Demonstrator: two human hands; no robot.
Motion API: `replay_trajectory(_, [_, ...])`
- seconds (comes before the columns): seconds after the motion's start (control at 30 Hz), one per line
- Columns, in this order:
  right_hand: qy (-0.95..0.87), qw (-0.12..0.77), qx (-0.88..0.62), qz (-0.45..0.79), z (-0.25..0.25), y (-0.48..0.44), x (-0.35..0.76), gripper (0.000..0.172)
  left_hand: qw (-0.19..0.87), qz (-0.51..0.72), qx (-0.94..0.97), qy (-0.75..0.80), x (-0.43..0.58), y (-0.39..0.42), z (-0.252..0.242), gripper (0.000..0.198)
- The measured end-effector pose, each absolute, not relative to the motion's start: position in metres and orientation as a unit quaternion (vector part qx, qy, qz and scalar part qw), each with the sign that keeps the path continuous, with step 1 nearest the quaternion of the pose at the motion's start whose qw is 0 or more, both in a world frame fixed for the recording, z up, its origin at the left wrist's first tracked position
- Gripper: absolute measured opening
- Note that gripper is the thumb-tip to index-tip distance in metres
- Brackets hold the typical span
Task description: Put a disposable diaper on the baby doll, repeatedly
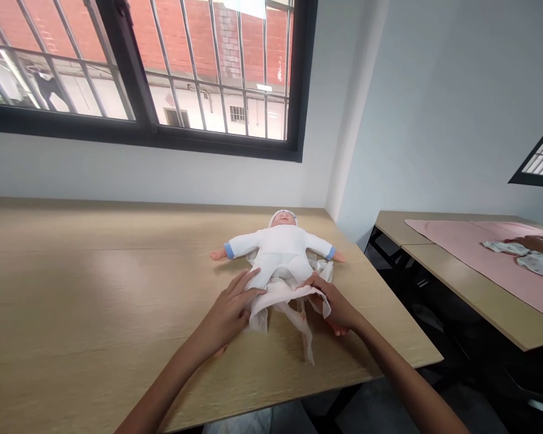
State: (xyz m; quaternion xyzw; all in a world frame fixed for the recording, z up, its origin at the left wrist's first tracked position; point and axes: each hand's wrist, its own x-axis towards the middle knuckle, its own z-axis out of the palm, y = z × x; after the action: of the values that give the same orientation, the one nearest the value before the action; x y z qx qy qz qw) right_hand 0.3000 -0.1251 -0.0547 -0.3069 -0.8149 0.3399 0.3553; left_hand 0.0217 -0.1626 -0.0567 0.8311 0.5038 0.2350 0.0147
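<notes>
Doll [282, 242] lies on its back just R of ctr frame, on the light wood worktop [95, 301], head twd the wall, legs twd the bottom edge, prob. so both hands get at its lower half w/o crossing. Its arms are out to the sides, clear of the work, blue cuffs [229, 250] showing. L hand [238, 295], low ctr, is fairly flat, fingers loosely spread over the doll's leg & the L end of a white sheet [289, 293]; can't tell if the thumb pinches. R hand [328, 298], ctr R, is curled narrow at the sheet's R end & seems to hold it, prob. to keep the edge up & taut b/w the two hands. Sheet sits across the doll's legs/crotch, near edge sagging; thin see-thru strips [305, 331] hang below it onto the worktop, & more thin stuff sticks out by the doll's R-of-frame side. A foot [339, 330] pokes out under the R wrist. As for containers: no box or bag in view; closest thing is clothing, i.e. white top w/ the doll's torso & arms in it, & white cap [274, 218] round its head. Far R of frame, a 2nd worktop [470, 286] carries a pink cloth [461, 241], spread flat, maybe as padding, w/ patterned cloth [536, 263] on it & another person's hand [531, 242] at that. Barred window [138, 120] upper L.
</notes>
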Motion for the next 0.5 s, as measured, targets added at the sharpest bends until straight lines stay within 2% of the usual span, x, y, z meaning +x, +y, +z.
replay_trajectory(0.17, [-0.801, 0.362, -0.316, 0.357, -0.052, -0.124, 0.298, 0.005, -0.075, 0.213, 0.82, 0.526, 0.039, -0.163, -0.052, 0.035])
replay_trajectory(0.3, [-0.821, 0.357, -0.316, 0.314, -0.053, -0.122, 0.3, 0.01, -0.095, 0.211, 0.839, 0.493, 0.041, -0.158, -0.048, 0.028])
replay_trajectory(0.4, [-0.878, 0.289, -0.293, 0.245, -0.054, -0.123, 0.303, 0.02, -0.094, 0.203, 0.872, 0.435, 0.035, -0.156, -0.047, 0.035])
replay_trajectory(0.5, [-0.931, 0.195, -0.25, 0.179, -0.051, -0.13, 0.304, 0.047, -0.056, 0.23, 0.876, 0.42, 0.033, -0.158, -0.048, 0.039])
